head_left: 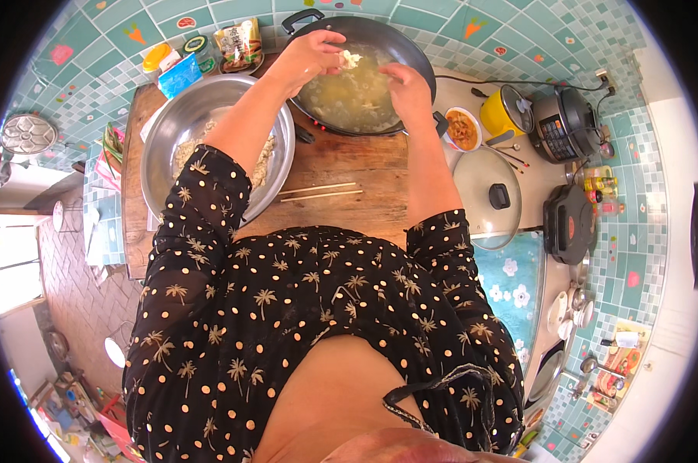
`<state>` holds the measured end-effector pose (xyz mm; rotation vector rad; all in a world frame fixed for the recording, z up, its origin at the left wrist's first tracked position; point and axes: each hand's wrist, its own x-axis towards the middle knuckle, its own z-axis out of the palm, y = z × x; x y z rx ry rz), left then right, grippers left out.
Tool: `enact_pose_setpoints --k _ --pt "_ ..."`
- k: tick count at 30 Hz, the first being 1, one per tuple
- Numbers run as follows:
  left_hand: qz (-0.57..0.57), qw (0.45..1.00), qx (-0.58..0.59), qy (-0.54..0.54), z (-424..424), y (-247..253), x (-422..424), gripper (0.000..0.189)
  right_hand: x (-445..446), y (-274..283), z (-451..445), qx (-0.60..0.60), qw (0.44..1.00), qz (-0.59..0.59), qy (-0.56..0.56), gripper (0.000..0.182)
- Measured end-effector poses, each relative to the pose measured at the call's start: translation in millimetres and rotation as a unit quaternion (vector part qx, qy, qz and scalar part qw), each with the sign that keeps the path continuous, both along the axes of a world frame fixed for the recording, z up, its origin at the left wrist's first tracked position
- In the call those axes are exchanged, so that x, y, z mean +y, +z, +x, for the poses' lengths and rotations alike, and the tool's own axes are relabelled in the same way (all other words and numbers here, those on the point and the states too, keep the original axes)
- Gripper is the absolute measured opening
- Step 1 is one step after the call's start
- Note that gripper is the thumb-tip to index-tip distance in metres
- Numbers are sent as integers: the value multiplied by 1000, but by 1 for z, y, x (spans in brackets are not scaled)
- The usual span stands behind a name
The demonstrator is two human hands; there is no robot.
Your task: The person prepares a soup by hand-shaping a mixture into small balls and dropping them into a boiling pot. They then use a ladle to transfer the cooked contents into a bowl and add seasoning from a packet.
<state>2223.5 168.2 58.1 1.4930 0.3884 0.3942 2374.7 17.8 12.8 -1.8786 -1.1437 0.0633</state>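
Observation:
A large black wok [424, 63] holds cloudy yellowish liquid with pale pieces of food [369, 107] in it. Over its middle, my left hand [314, 58] pinches a pale, coated clump of food [351, 59] at the fingertips. My right hand [408, 89] hangs above the wok's right side, its fingers bent toward the left; whether something sits between them is hidden. To the left stands a wide steel bowl [164, 139], partly covered by my left forearm, with more coated pieces [262, 162] inside.
Two wooden chopsticks [320, 192] lie on the wooden table [355, 165]. Right of the wok are a bowl of reddish food [462, 128], a yellow pot [502, 113], a glass lid [482, 217] and an electric cooker [563, 130]. Jars and a food packet [239, 46] line the back left.

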Motion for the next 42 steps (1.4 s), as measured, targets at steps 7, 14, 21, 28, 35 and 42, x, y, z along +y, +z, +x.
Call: enact_pose_setpoints --k 7,14,21,28,35,42 --pt "83 997 10 0 1 6 -16 45 19 31 -46 384 914 83 103 25" --pt "130 990 50 15 -3 1 -3 37 6 24 -23 37 996 23 -74 17" --pt "362 922 137 9 7 -10 4 23 -5 7 1 -109 991 15 -82 15" --pt "487 855 177 -25 10 -17 7 27 -13 42 -29 -20 998 34 -53 17" --pt "557 830 -33 2 -50 -18 40 28 -7 62 -64 -234 964 121 29 17" --pt "442 867 195 120 -198 -30 75 19 -15 55 -115 -61 998 -20 5 19"
